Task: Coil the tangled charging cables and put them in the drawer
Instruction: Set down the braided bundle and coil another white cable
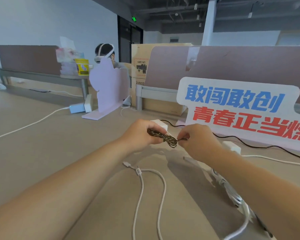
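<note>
A dark braided cable [164,138], bundled into a short coil, is held above the tan desk [59,153]. My left hand [142,134] grips the coil's left end. My right hand [196,141] pinches the cable's loose end at the coil's right side. Below my hands a white charging cable [151,187] lies loose on the desk in a long loop, its connector [126,164] pointing left. Another white cable bundle [232,193] lies partly hidden under my right forearm. No drawer is in view.
A white sign with blue and red characters [241,110] stands at the right, with a black cable [249,144] and white adapters in front. A pale stand-up board [109,89], a charger block [76,108] with a white cord, desk dividers, cardboard boxes and a seated person lie beyond.
</note>
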The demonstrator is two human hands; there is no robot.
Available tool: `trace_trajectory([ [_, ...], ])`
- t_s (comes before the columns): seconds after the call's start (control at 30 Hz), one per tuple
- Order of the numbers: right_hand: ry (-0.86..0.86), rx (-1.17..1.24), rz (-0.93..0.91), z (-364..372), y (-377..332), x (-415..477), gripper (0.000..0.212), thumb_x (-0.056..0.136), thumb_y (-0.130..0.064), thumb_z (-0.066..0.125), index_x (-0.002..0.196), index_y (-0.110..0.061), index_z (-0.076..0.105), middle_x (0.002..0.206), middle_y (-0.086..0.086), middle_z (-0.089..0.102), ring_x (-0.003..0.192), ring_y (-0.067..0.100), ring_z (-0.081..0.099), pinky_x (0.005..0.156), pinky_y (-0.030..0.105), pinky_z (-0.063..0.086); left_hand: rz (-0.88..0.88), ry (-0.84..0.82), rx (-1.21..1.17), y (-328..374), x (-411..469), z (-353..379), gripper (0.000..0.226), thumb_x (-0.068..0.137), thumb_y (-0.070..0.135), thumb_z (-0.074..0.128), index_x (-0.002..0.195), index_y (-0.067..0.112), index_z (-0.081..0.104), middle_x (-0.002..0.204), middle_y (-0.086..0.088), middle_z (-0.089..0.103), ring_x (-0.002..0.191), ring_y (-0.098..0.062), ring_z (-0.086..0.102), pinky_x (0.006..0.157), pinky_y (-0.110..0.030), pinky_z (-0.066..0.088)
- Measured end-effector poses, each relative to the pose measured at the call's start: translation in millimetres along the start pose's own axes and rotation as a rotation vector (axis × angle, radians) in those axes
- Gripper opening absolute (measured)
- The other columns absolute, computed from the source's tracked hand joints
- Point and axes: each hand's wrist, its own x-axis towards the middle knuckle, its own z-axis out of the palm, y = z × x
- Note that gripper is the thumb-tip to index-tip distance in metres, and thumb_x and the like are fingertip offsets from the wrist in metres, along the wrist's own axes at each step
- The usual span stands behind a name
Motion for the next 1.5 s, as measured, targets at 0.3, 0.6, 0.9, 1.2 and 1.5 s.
trace_trajectory([
  [0.3,-0.088,0.044,-0.083,32.8,-33.6,6.1,0.011,0.087,-0.025,0.055,0.085,-0.026,0.066,0.093,-0.002,0.06,0.086,0.016,0.055,0.069,0.023,0.041,-0.009,-0.088,0.256,-43.9,7.7,-13.7,0.034,0.083,0.005,0.067,0.115,0.017,0.069,0.115,0.006,0.062,0.114,-0.012,0.055,0.082,-0.01,0.033],
  [0.6,-0.434,-0.07,0.013,19.3,-46.1,-39.0,0.02,0.09,-0.031,0.056,0.089,-0.012,0.063,0.097,0.005,0.062,0.09,0.022,0.057,0.073,0.028,0.043,-0.062,-0.057,0.218,-15.5,-32.5,-24.6,0.018,0.089,0.017,0.064,0.102,0.027,0.07,0.112,0.008,0.062,0.111,-0.006,0.053,0.084,-0.017,0.036],
  [0.9,0.067,0.446,0.176,-25.1,-34.5,-83.5,0.011,0.092,-0.025,0.054,0.083,-0.019,0.056,0.067,-0.001,0.065,0.053,0.014,0.05,0.051,0.028,0.044,0.103,-0.127,0.486,45.0,-64.4,4.9,0.024,0.097,0.025,0.048,0.079,0.022,0.064,0.092,-0.001,0.07,0.088,-0.019,0.061,0.079,-0.032,0.046],
  [1.2,-0.072,0.532,0.399,-65.4,28.9,-117.7,0.021,0.091,-0.02,0.058,0.083,-0.001,0.062,0.066,0.008,0.059,0.044,0.015,0.046,0.045,0.023,0.046,-0.077,0.075,0.043,77.5,-41.8,65.4,0.03,0.101,0.017,0.032,0.076,0.015,0.049,0.069,-0.004,0.064,0.047,-0.006,0.055,0.053,-0.025,0.044],
  [1.5,0.292,0.22,0.405,-34.7,79.1,-119.0,0.008,0.094,-0.015,0.048,0.089,-0.018,0.054,0.082,0.003,0.061,0.065,0.009,0.049,0.051,0.023,0.035,-0.379,-0.032,-0.718,96.8,-21.8,125.7,0.036,0.1,0.027,0.045,0.069,0.015,0.059,0.06,0.003,0.039,0.043,-0.007,0.031,0.049,-0.021,0.029],
])
